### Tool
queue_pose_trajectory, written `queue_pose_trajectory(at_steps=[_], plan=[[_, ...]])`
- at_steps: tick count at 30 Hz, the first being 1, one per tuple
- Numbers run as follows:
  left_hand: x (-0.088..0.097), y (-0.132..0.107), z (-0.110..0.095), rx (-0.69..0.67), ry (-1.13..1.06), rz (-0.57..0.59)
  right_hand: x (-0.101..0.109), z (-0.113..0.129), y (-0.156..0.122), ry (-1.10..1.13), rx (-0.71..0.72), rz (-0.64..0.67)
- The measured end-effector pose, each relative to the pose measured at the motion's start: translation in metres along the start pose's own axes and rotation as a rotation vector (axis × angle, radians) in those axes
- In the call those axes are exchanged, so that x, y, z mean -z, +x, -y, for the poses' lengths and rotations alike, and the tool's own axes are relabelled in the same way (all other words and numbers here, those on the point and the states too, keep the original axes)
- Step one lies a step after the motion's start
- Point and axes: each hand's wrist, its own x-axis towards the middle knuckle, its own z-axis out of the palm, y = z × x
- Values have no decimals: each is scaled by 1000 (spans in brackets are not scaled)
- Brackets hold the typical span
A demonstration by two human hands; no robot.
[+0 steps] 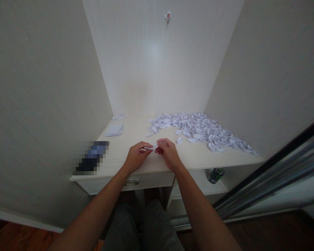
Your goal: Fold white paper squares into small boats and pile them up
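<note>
My left hand [136,157] and my right hand [167,152] meet over the front middle of a pale wooden desk [188,158]. Both pinch a small white piece of paper [151,147] between their fingertips, the fingers curled round it. A large heap of small folded white paper pieces [199,130] spreads across the desk's back and right side. One loose folded piece [179,140] lies just right of my right hand.
A small stack of flat white paper sheets [114,130] lies at the left, a few more folded bits [119,117] behind it. A dark blurred object [91,157] sits at the desk's left front. A can [215,175] stands on a lower shelf. Walls close in on three sides.
</note>
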Motion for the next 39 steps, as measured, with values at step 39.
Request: queue_pose_trajectory(at_steps=[39], plan=[[2,-1,-3,198,-281,-22,5,4,-4,-395,171,118]])
